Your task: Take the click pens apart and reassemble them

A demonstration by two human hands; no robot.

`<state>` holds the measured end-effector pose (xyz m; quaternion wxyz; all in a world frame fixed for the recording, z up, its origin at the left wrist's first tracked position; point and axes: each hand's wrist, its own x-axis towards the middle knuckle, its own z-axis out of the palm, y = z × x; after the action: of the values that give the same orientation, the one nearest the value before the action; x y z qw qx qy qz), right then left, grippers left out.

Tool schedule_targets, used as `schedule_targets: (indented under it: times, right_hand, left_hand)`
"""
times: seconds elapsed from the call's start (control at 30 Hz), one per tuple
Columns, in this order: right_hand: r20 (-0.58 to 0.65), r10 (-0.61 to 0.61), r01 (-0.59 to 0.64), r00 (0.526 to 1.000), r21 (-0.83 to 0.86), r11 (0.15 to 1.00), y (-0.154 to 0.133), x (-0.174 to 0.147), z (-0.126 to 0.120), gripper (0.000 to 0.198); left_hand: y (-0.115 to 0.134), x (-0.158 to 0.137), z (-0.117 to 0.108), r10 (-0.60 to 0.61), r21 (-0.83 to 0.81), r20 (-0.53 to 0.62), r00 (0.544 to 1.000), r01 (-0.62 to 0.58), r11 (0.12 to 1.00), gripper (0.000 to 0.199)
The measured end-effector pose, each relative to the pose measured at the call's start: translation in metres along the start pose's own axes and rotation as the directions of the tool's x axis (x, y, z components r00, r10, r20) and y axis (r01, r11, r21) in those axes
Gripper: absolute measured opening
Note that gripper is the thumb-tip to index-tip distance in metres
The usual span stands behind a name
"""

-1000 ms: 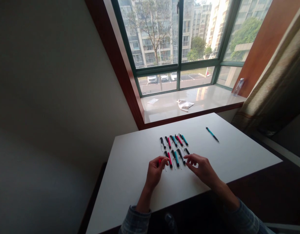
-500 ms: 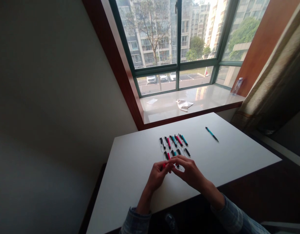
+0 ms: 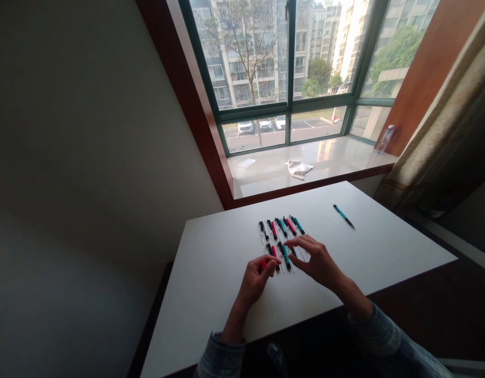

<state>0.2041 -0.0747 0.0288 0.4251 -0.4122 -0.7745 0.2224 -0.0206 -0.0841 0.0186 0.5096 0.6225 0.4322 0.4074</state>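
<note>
Two rows of pen parts (image 3: 290, 227) lie on the white table (image 3: 210, 273), a little below the centre of the frame. In the upper row I see red, blue and black pieces, with thin white pieces among them; the lower row is partly covered by the hands. The left hand (image 3: 254, 279), in the lower middle of the frame, is closed around a red piece (image 3: 263, 266), of which only a small portion shows. The right hand (image 3: 320, 264), right of the centre, has thumb and forefinger spread apart, just beside a blue barrel (image 3: 286, 254) of the lower row. Whether its fingertips touch the parts, I cannot tell. One blue and black pen (image 3: 343, 216) lies in the right half of the frame, well apart from the rows. Higher, on the sill (image 3: 261, 181), there is a cloth (image 3: 299, 169), and at the upper right a clear bottle (image 3: 385, 138).
</note>
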Motion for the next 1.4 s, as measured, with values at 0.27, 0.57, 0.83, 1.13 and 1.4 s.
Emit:
schedule_targets:
  times: [0.27,0.57,0.83,1.13,1.4]
  right_hand:
    - [0.124,0.157,-0.132,0.98,-0.188,0.973,0.052,-0.001,-0.02,0.033]
    - [0.15,0.127,-0.095,0.981,-0.205,0.974,0.064,0.001,-0.016,0.031]
    - [0.038,0.105,-0.104,0.994,-0.031,0.994,0.025,-0.012,0.001,0.016]
    - [0.095,0.228,-0.246,0.969,0.279,0.928,-0.037,-0.026,0.059,0.016]
    - [0.121,0.28,-0.305,0.952,0.431,0.849,-0.044,-0.025,0.064,0.011]
  left_hand:
    - [-0.002,-0.001,0.0,-0.008,0.008,-0.032,0.999,0.008,1.0,0.045]
    - [-0.003,0.0,-0.002,-0.005,-0.041,-0.022,1.0,0.004,0.999,0.048]
    - [-0.004,0.0,-0.001,0.006,-0.137,-0.035,0.999,-0.011,0.991,0.037]
    - [-0.003,-0.003,-0.005,0.055,-0.08,-0.084,0.995,-0.062,0.995,0.04]
    - [0.001,-0.004,-0.002,0.04,-0.259,-0.159,0.986,-0.081,0.963,0.042]
